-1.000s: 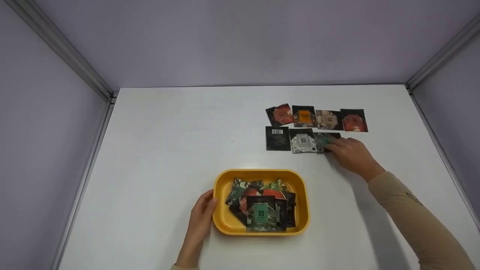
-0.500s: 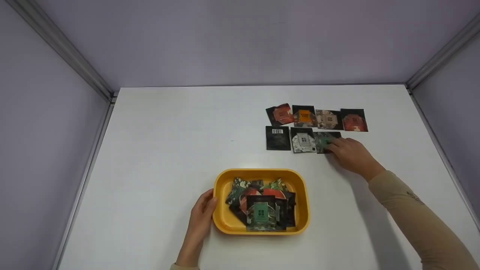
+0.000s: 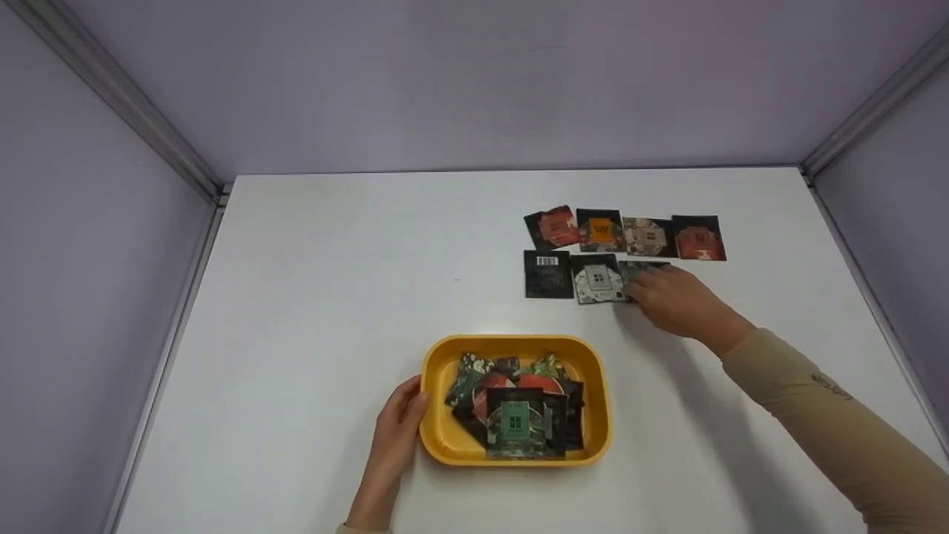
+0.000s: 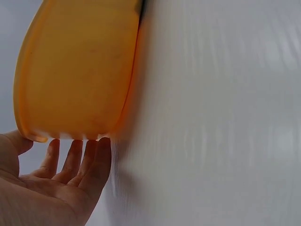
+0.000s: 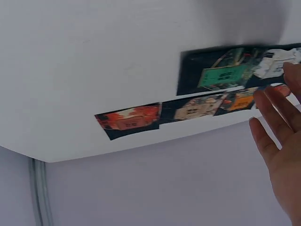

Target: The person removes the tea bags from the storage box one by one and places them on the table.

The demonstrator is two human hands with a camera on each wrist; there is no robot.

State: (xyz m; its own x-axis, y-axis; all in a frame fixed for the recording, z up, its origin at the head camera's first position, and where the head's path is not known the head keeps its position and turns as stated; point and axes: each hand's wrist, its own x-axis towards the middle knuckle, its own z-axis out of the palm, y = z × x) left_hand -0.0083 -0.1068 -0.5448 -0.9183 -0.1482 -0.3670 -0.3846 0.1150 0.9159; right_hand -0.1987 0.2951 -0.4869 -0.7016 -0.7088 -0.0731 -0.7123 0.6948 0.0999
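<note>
My left hand (image 3: 397, 426) holds the left side of a yellow plastic tray (image 3: 431, 437). In the left wrist view the thumb is at the rim and the fingertips meet the outer wall. Several flat tea bag sachets lie in the tray, a green-labelled one (image 3: 515, 421) on top. Over the front row of sachets on the table, my right hand (image 3: 678, 300) has its fingertips at the seam between a white-patterned sachet (image 3: 597, 280) and another green-labelled sachet (image 5: 221, 75). The right wrist view shows its fingers loosely spread, with nothing between them.
Behind the front row runs a second row: a tilted red sachet (image 3: 556, 226), an orange-labelled one (image 3: 600, 230), a beige one (image 3: 646, 236) and a red one (image 3: 699, 239). A black barcoded sachet (image 3: 547, 278) starts the front row. Walls enclose the white table (image 3: 334, 282).
My right hand has shifted slightly left from the green-labelled sachet towards the white-patterned one, now covering more of the green one. The left hand and tray have stayed put.
</note>
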